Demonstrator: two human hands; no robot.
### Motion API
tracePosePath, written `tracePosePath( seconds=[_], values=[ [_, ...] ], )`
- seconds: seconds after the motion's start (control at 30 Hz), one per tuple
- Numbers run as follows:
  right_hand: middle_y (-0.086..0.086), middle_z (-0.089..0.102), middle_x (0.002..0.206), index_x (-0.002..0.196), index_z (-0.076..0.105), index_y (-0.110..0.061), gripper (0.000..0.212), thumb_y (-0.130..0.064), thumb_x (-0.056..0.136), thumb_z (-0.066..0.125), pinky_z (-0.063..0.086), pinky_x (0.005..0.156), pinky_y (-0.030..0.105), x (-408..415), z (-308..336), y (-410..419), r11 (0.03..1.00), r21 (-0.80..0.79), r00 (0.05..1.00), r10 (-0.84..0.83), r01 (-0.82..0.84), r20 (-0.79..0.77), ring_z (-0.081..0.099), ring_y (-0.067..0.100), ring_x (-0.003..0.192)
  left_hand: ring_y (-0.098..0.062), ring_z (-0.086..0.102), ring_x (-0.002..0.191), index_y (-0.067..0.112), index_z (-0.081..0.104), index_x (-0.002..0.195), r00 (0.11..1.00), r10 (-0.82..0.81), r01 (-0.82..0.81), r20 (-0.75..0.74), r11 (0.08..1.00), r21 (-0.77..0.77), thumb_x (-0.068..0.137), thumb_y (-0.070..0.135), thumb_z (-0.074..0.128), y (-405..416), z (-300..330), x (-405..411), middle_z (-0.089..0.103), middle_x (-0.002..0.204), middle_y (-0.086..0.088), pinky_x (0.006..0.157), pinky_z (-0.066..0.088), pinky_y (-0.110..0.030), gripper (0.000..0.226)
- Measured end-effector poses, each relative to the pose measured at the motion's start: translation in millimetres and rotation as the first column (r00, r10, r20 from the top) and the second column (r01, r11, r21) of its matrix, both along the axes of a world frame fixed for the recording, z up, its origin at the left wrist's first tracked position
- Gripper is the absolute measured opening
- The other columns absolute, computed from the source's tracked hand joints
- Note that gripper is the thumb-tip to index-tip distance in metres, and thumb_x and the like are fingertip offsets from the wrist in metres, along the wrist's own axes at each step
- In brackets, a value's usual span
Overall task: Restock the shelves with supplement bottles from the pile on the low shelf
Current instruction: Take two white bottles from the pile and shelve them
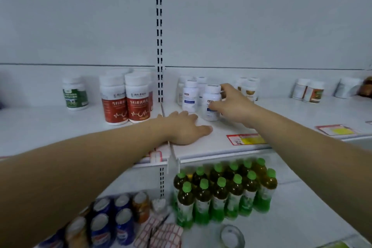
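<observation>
Right hand [231,104] fingers curled round white bottle [211,102]; left hand [186,129] flat, fingers straight, on shelf [201,147]. Red-label bottles [124,98] stand left.

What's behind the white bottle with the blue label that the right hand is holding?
Behind the blue-label bottle gripped by the right hand stand more small white bottles like it. The hand covers whatever sits directly to its right.

brown jar [367,86] cut off, far labels blurred
</observation>
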State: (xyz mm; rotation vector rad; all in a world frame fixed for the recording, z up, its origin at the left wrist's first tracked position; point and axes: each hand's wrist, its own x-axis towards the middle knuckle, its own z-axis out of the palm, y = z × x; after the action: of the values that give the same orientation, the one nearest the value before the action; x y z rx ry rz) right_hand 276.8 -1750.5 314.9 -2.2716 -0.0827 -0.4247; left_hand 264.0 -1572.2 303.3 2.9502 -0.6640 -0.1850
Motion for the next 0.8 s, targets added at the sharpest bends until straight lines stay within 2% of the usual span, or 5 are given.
tracePosePath(
  seconds=[0.1,0.23,0.57,0.67,0.8],
  values=[
    [-0.008,0.057,0.106,0.123,0.042,-0.027,0.049,-0.03,0.08,0.065,0.05,0.076,0.033,13.0,-0.4,-8.3,0.997,-0.039,0.997,0.069,-0.07,-0.035,0.057,0.011,0.091,-0.026,-0.002,0.145,0.033,0.006,0.149,0.995,0.098,-0.097,-0.004,0.993,0.061,0.073,0.085,0.016,-2.1,-4.8,0.2,-0.003,0.159,0.004,0.111,0.003,-0.058,0.092],
    [-0.001,0.057,0.112,0.135,0.036,-0.021,0.06,-0.027,0.082,0.065,0.04,0.071,0.03,28.6,4.2,-11.4,0.989,-0.111,0.995,0.094,-0.097,-0.031,0.056,0.018,0.094,-0.026,-0.003,0.145,0.035,0.004,0.149,0.994,0.112,-0.112,0.008,0.991,0.071,0.074,0.084,0.016,-1.3,-5.8,-2.3,-0.003,0.159,0.003,0.113,0.001,-0.056,0.09],
    [0.009,0.053,0.128,0.135,0.037,-0.012,0.061,-0.03,0.082,0.062,0.037,0.075,0.029,52.8,11.5,-10.3,0.986,-0.149,0.992,0.063,-0.079,-0.109,0.052,0.024,0.101,-0.021,0.001,0.145,0.035,0.009,0.149,0.991,0.133,-0.133,-0.028,0.991,0.006,0.081,0.077,0.03,-4.2,1.4,-5.5,0.002,0.159,0.004,0.115,0.002,-0.051,0.082],
    [0.008,0.04,0.143,0.143,0.031,-0.018,0.077,-0.043,0.078,0.064,0.035,0.086,0.028,44.1,34.5,-5.0,0.986,-0.166,0.999,-0.01,0.016,0.035,0.044,0.027,0.124,-0.017,0.014,0.143,0.031,0.019,0.148,0.992,0.122,-0.123,-0.017,0.977,-0.173,0.082,0.069,0.043,1.2,18.7,-16.4,0.014,0.157,0.005,0.115,0.012,-0.038,0.08],
    [0.004,0.038,0.144,0.142,0.036,-0.025,0.074,-0.055,0.078,0.059,0.03,0.089,0.029,18.1,73.3,38.2,0.955,-0.291,0.971,0.126,-0.063,0.202,0.04,0.024,0.129,-0.014,0.035,0.131,0.035,0.031,0.143,0.993,0.09,-0.064,0.078,0.957,-0.283,0.083,0.062,0.05,35.6,52.6,-50.2,0.033,0.15,0.006,0.098,0.025,-0.027,0.069]
  ],
)
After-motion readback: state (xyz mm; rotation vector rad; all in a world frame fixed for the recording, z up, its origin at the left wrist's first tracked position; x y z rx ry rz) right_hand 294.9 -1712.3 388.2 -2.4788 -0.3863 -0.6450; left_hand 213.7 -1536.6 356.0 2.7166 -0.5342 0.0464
